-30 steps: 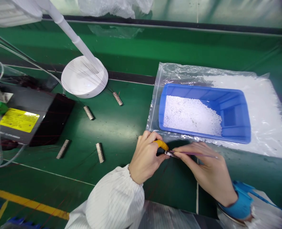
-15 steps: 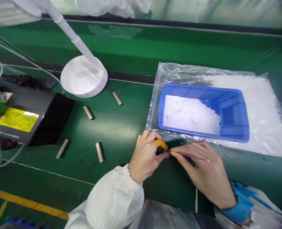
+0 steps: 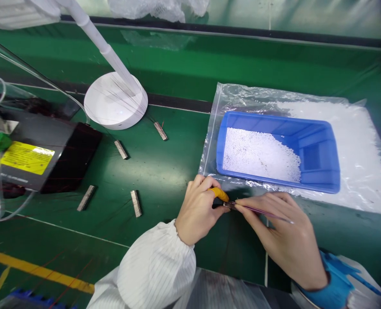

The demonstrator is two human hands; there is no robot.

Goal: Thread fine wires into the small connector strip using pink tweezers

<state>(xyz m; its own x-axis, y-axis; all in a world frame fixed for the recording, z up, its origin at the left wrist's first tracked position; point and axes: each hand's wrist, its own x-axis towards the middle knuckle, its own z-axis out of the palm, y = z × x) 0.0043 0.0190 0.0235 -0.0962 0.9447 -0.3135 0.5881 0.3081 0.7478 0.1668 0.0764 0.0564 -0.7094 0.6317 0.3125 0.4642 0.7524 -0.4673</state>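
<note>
My left hand [image 3: 200, 210], wearing a yellow finger cot [image 3: 220, 193] on one finger, pinches a small metallic part [image 3: 229, 205] just in front of the blue bin. Most of that part is hidden by the fingertips. My right hand [image 3: 282, 231] is closed on a thin pinkish stick-like tool [image 3: 267, 213], whose tip is at the small part. The blue bin [image 3: 319, 183] holds small white beads [image 3: 261, 154] and rests on a clear plastic bag [image 3: 367, 171] with more white material inside.
Several small pin-edged blocks, including one nearer block [image 3: 135, 203], lie left of my hands with fine wires. A white lamp base [image 3: 116, 113] stands behind them. At the far left is a black machine [image 3: 74, 150] with a yellow label and clear tubing.
My right hand has shifted slightly to the right with the tool, and its tip stays by the small part. My left hand keeps its pinch. The whole view has shifted slightly.
</note>
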